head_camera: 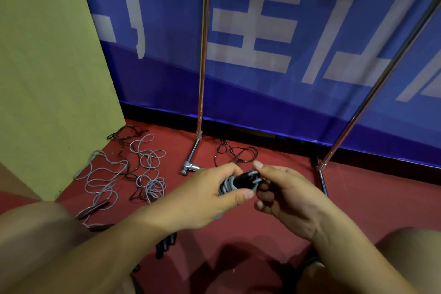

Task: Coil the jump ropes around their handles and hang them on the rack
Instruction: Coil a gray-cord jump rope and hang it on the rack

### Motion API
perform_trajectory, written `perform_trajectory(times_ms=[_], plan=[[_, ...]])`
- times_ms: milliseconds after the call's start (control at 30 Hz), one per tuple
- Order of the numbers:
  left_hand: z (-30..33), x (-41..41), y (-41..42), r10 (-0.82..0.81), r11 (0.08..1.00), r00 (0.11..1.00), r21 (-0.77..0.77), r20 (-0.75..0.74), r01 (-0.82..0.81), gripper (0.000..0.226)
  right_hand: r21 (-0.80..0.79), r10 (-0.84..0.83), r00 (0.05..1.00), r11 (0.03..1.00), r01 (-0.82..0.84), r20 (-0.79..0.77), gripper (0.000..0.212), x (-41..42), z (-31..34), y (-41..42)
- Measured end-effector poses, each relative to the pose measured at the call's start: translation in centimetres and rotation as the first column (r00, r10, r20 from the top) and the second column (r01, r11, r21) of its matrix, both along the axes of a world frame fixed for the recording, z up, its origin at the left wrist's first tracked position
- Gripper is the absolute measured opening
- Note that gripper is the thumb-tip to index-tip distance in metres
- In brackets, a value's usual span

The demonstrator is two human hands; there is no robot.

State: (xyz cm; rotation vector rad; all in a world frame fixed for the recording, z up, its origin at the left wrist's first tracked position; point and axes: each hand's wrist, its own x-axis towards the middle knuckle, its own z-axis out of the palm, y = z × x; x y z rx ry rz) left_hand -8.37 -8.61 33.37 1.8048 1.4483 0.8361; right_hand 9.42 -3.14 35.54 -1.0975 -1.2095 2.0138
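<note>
My left hand (pixel 210 196) grips a jump rope bundle (pixel 235 182): black handles with grey cord wound round them. My right hand (pixel 284 193) pinches the cord's end at the tip of the handles, thumb and forefinger closed on it. The bundle is held low over the red floor, in front of the chrome rack, whose left post (pixel 202 55) and right post (pixel 386 71) rise against the blue banner. Loose grey ropes (pixel 148 169) and black ropes (pixel 236 153) lie tangled on the floor to the left and behind my hands.
A yellow-green board (pixel 47 79) leans at the left. The rack's feet (pixel 191 164) rest on the red floor (pixel 370 198). Black handles (pixel 165 243) lie under my left forearm. My knees fill the lower corners.
</note>
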Motion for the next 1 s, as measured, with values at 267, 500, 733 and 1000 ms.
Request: perform_trajectory(times_ms=[267, 500, 733, 1000], plan=[[-0.3, -0.7, 0.1, 0.015, 0.994, 0.994, 0.111, -0.105, -0.003, 0.027, 0.029, 0.082, 0.996, 0.996, -0.083, 0.034, 0.018, -0.3, -0.3, 0.6], [-0.3, -0.4, 0.7, 0.059, 0.972, 0.983, 0.233, -0.176, -0.017, 0.031, -0.040, -0.074, 0.989, 0.997, 0.069, -0.130, 0.014, 0.1, -0.2, 0.7], [-1.0, -0.2, 1.7, 0.093, 0.963, 0.978, 0.265, -0.185, -0.041, 0.038, -0.077, -0.236, 0.914, 0.972, 0.223, -0.329, 0.013, 1.0, 1.3, 1.2], [1.6, 0.7, 3.2, 0.115, 0.976, 0.988, 0.172, 0.101, -0.131, 0.024, 0.066, -0.257, 0.898, 0.952, 0.298, -0.357, 0.025, 0.5, 3.6, 1.8]])
